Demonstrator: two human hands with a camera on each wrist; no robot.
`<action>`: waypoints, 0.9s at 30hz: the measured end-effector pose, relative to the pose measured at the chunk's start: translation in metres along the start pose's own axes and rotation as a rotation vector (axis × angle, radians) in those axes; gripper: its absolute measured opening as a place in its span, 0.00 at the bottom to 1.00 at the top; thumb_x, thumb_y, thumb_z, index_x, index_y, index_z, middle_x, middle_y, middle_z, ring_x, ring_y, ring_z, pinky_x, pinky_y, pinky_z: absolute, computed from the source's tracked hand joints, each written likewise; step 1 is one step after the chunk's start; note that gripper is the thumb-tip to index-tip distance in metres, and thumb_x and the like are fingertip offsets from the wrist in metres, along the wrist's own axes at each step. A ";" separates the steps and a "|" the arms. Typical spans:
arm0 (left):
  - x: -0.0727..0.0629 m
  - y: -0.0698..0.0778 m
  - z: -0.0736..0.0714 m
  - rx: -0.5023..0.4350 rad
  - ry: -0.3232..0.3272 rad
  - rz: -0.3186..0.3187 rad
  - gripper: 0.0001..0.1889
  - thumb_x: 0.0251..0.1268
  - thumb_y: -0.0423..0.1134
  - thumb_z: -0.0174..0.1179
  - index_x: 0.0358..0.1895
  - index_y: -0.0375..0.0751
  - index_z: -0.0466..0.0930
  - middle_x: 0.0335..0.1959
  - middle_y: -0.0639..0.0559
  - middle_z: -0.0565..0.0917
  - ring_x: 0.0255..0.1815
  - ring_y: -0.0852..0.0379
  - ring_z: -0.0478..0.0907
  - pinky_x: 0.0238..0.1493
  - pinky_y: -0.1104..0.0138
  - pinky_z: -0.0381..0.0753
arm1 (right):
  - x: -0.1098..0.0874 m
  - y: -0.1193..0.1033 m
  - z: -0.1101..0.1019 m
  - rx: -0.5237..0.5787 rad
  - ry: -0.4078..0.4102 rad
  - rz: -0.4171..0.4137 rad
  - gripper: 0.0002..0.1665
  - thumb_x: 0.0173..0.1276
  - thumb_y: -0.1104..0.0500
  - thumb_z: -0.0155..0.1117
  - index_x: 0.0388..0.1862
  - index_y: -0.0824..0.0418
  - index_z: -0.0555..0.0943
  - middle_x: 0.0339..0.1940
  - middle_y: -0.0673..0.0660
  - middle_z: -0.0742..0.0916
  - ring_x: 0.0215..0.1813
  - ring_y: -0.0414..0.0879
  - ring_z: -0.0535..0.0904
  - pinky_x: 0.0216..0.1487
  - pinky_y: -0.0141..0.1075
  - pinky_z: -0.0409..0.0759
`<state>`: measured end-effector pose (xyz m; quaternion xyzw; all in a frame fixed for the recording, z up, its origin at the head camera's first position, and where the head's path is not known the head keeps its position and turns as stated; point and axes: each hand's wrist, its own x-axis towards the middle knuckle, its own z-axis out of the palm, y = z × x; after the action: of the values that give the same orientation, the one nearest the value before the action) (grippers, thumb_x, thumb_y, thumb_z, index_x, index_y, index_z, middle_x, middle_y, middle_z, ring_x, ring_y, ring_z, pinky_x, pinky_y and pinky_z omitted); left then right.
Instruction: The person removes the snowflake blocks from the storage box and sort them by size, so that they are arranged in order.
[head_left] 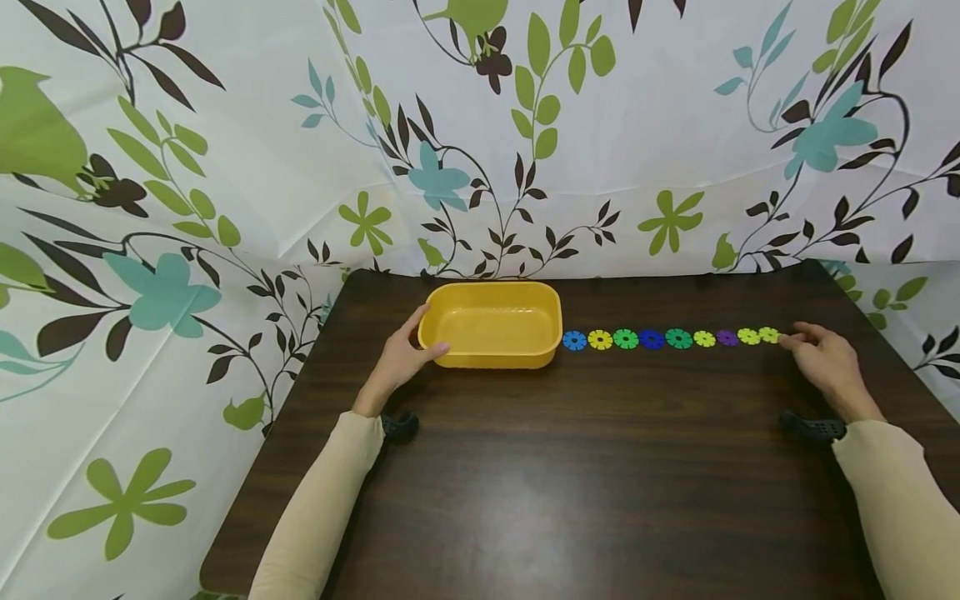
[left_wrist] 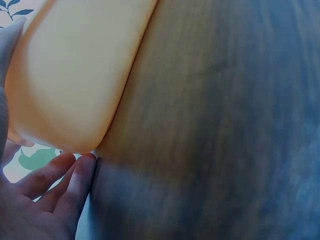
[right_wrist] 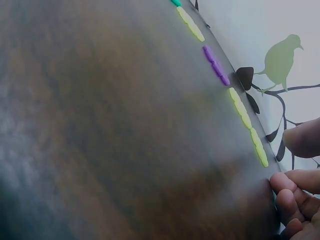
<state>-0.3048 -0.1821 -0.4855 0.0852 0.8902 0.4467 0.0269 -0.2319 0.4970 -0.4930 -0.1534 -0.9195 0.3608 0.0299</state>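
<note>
At the left end of a shallow yellow plastic bin [head_left: 491,360], my left hand [head_left: 401,357] grips the wall, its thumb over the near rim. The left wrist view has that hand's fingertips [left_wrist: 85,162] against the bin's lower corner. A straight row of flat, notched plastic discs runs right from the bin, from a light blue disc [head_left: 574,340] through yellow, green, dark blue and purple [head_left: 727,337]. Beside the last yellow-green disc [head_left: 768,335] is my right hand [head_left: 825,360], thumb and fingers apart and nothing between them. The bin's visible floor is bare.
Everything rests on a dark wood-grain table [head_left: 525,467]. A white curtain [head_left: 622,167] with leaf and bird prints hangs behind it and along the left side. Black straps [head_left: 813,427] circle both wrists.
</note>
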 end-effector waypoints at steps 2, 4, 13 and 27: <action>0.000 0.000 -0.001 -0.005 -0.006 0.005 0.52 0.71 0.58 0.73 0.91 0.59 0.52 0.85 0.37 0.68 0.79 0.36 0.72 0.82 0.38 0.72 | -0.001 0.000 0.000 0.009 -0.002 0.002 0.45 0.89 0.44 0.42 0.85 0.79 0.53 0.75 0.85 0.69 0.76 0.81 0.63 0.72 0.78 0.64; 0.000 -0.001 -0.002 -0.013 -0.013 0.012 0.51 0.71 0.58 0.73 0.90 0.59 0.51 0.83 0.35 0.70 0.76 0.36 0.74 0.78 0.39 0.77 | -0.002 -0.001 0.000 0.018 -0.002 0.004 0.46 0.89 0.42 0.41 0.85 0.79 0.53 0.77 0.86 0.68 0.76 0.81 0.62 0.72 0.77 0.64; 0.005 -0.007 -0.004 -0.077 -0.021 -0.023 0.54 0.74 0.71 0.63 0.91 0.56 0.44 0.85 0.32 0.67 0.79 0.35 0.73 0.78 0.39 0.76 | -0.007 -0.014 0.001 0.042 0.048 -0.023 0.49 0.90 0.38 0.37 0.86 0.78 0.53 0.78 0.87 0.65 0.76 0.84 0.63 0.70 0.78 0.66; 0.009 -0.006 -0.040 0.161 0.138 0.082 0.41 0.86 0.63 0.49 0.90 0.47 0.52 0.88 0.34 0.62 0.86 0.32 0.63 0.85 0.34 0.64 | -0.002 -0.087 0.041 -0.107 0.131 -0.334 0.42 0.89 0.45 0.46 0.80 0.81 0.63 0.63 0.85 0.76 0.67 0.82 0.68 0.67 0.76 0.66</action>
<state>-0.3197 -0.2157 -0.4657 0.0923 0.9187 0.3794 -0.0597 -0.2592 0.4097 -0.4648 -0.0232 -0.9461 0.2907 0.1412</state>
